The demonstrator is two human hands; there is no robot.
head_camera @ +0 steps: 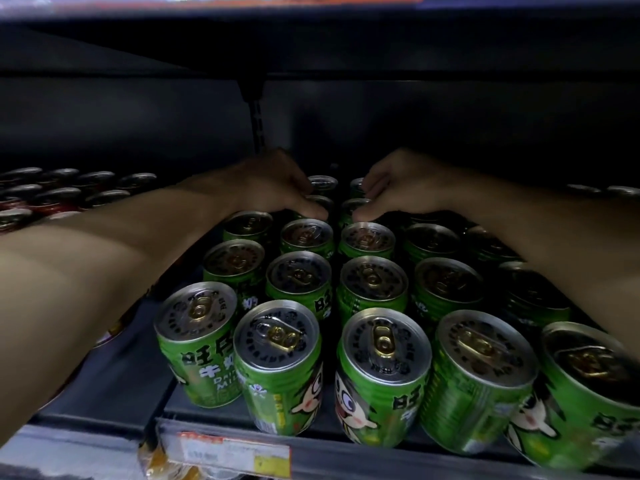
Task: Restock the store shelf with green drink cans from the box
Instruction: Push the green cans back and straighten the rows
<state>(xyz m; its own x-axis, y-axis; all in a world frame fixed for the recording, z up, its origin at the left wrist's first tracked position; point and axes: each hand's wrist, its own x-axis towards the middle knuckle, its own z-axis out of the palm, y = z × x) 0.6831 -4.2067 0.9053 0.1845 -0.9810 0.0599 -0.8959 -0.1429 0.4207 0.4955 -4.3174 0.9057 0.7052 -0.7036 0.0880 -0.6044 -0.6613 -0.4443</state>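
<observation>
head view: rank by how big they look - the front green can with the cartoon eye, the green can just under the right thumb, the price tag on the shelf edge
1. Front green can, largest, though nearness inflates it.
2. Price tag.
3. Green can under the right thumb, smallest; it sits farther back and is probably the same real size as the front one.

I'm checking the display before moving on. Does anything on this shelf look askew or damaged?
Nothing looks damaged. The front-left green can sits slightly out of line with its row; both hands reach the rear cans.

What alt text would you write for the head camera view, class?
Two hands, left hand and right hand, reach deep into a dark store shelf, resting on green cans in the back rows. Red cans stand at left.
</observation>
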